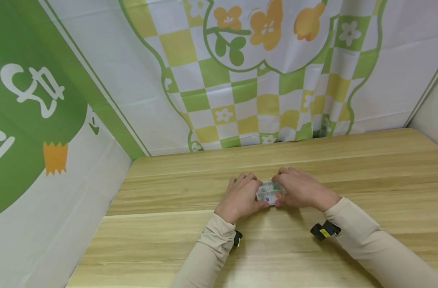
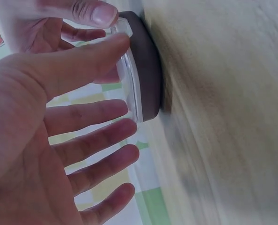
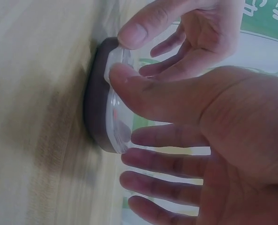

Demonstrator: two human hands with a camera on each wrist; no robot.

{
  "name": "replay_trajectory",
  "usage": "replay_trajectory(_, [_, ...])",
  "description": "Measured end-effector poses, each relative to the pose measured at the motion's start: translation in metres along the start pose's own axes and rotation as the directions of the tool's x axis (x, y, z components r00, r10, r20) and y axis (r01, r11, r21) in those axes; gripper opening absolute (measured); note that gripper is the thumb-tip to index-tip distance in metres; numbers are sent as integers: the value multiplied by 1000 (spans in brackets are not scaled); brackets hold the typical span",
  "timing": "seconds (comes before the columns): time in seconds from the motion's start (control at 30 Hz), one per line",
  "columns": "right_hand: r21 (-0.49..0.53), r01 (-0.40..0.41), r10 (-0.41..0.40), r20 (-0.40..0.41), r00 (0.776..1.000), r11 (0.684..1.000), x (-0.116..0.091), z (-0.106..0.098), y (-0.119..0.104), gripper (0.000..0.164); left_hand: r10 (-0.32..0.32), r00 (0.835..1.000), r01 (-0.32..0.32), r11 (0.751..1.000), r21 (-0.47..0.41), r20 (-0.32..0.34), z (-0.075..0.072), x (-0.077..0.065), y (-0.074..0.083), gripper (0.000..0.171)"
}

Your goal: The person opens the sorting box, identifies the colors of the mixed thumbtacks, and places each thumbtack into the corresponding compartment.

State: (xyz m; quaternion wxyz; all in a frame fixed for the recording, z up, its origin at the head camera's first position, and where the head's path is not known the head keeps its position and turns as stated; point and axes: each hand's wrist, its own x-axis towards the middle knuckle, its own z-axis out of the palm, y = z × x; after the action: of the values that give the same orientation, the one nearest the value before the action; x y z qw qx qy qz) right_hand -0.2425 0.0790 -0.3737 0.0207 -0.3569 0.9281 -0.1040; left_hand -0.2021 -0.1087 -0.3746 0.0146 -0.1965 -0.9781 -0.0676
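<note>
A small box with a clear lid and four compartments [image 1: 271,193] is on the wooden table, between both hands. Small purple, orange and green pieces show through its top. From the side, its lower body [image 2: 148,70] is dark grey-brown beneath the clear rim. My left hand [image 1: 239,197] grips the left side, thumb at the near edge and index finger toward the far corner. On the opposite side my right hand [image 1: 301,189] holds it likewise. The thumbs lie close together at a front tab of the lid [image 3: 112,65]. Each hand's other fingers extend past the box.
The wooden table [image 1: 161,236] stretches out around the hands. Behind its far edge hangs a checked, flowered curtain [image 1: 219,100], and a green-and-white printed cloth [image 1: 28,120] hangs at the left. Each wrist wears a small black camera [image 1: 325,231].
</note>
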Motion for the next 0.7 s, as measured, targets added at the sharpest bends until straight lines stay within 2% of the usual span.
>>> replay_trajectory(0.17, [-24, -9, 8, -47, 999, 1000, 2, 2, 0, 47, -10, 999, 11, 999, 36, -44, 2, 2, 1, 47])
replay_trajectory(0.3, [-51, -8, 3, -111, 994, 999, 4, 6, -1, 42, -41, 996, 47, 996, 74, -73, 4, 5, 2, 39])
replay_trajectory(0.5, [-23, -21, 15, -212, 977, 1000, 5, 12, -4, 35, -78, 991, 89, 991, 96, -113, 7, 7, 3, 25])
replay_trajectory(0.6, [-29, -22, 14, -248, 969, 999, 5, 15, -5, 32, -75, 990, 89, 989, 118, -116, 7, 7, 3, 25])
replay_trajectory(0.7, [-39, -24, 13, -247, 969, 999, 5, 16, -6, 29, -64, 992, 77, 989, 126, -110, 7, 6, 3, 28])
